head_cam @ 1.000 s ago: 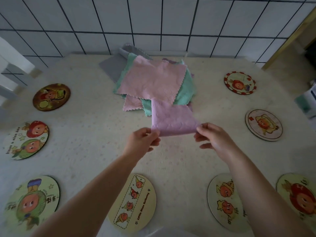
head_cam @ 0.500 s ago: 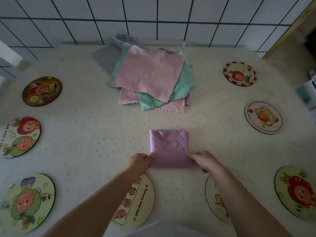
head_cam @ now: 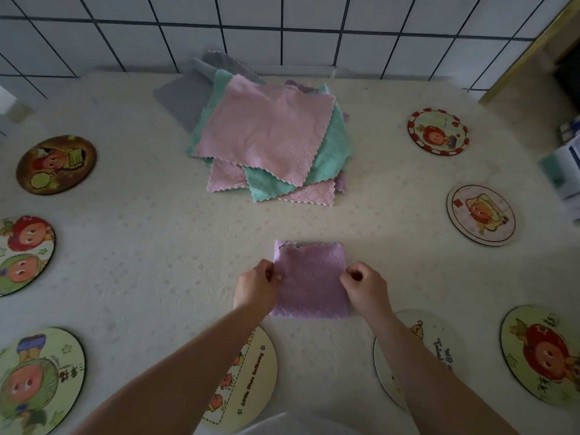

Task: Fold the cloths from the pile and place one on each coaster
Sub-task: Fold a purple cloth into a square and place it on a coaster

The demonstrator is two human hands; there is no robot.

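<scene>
A folded purple cloth point(head_cam: 309, 279) lies flat on the table in front of me. My left hand point(head_cam: 257, 287) pinches its left edge and my right hand point(head_cam: 365, 288) pinches its right edge. Behind it sits the pile of cloths point(head_cam: 270, 136), pink on top with green, pink, purple and grey beneath. Round cartoon coasters ring the table: one under my left forearm point(head_cam: 251, 378), one under my right forearm point(head_cam: 439, 350), others at the left point(head_cam: 56, 164) point(head_cam: 26, 254) point(head_cam: 37, 381) and right point(head_cam: 437, 131) point(head_cam: 481, 215) point(head_cam: 543, 356). No coaster has a cloth on it.
A white tiled wall point(head_cam: 282, 29) rises behind the table. A white and teal object point(head_cam: 565, 171) stands at the right edge. The cream tablecloth point(head_cam: 141, 246) shows between the pile and the coasters.
The purple cloth, held up in the air a second ago, now lies folded on the table. My hands have slid up from its near corners to its side edges.
</scene>
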